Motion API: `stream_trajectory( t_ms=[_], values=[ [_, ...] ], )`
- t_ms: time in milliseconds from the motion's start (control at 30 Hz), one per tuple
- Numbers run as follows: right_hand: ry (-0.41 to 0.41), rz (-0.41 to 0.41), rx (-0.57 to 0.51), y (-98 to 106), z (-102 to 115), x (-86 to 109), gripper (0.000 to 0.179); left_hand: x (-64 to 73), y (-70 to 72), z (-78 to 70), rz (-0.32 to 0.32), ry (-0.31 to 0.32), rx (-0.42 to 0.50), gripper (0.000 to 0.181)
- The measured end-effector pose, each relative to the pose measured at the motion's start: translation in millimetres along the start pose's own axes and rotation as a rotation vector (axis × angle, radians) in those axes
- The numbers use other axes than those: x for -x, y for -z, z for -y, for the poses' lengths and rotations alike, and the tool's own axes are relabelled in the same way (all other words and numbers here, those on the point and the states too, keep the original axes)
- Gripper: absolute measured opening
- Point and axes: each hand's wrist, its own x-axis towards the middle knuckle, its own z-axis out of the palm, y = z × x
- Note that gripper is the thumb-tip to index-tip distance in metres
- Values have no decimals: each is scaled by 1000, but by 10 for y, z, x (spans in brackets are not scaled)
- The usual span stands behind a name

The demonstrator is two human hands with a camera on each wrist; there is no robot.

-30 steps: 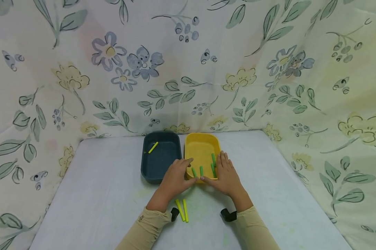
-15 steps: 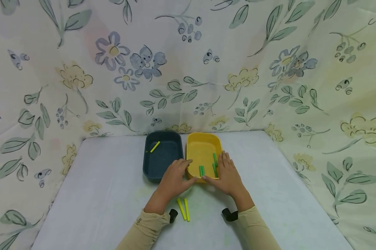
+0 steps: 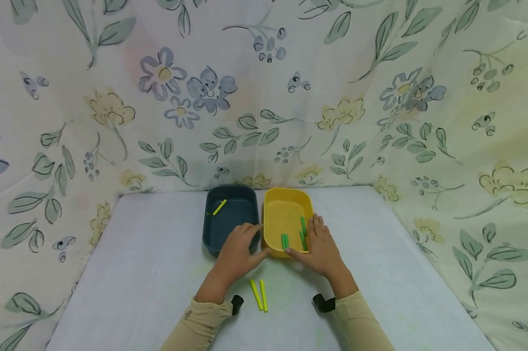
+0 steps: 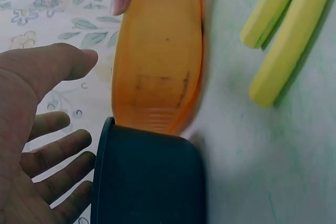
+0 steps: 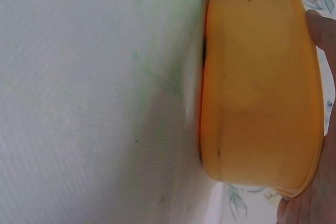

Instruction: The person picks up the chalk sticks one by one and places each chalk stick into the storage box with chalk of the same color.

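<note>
In the head view, a yellow plastic tub holds several short green sticks that look like chalk. My right hand rests against its near right corner, fingers straight along the side and thumb at the front rim. My left hand is open at the near right corner of the dark blue tub, its thumb pointing toward the yellow tub. The left wrist view shows its fingers spread beside the blue tub's rim, holding nothing. One yellow stick lies in the blue tub.
Two yellow sticks lie on the white tablecloth between my forearms. Green smudges mark the cloth. Both tubs stand side by side near the table's back edge, before a floral curtain.
My left hand has moved off the yellow tub, leftward to the blue one. The leftmost green stick now lies beside its neighbour. My right hand stays at the yellow tub.
</note>
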Motion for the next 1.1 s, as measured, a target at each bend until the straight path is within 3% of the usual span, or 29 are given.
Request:
stream_trajectory(
  t_ms=[300,600,767,1100],
  values=[
    [-15,2,-18,-45,-22,4,133,93,77,91,-43,29,-36,72],
    [-20,12,-7,-23,-31,-4,132,137,155,196,-99,6,-95,73],
    [-21,13,-7,-28,-28,-7,132,154,179,253,-142,36,-158,79],
    [-24,18,-17,-12,-12,8,132,163,269,384,-166,79,-202,87]
  ],
)
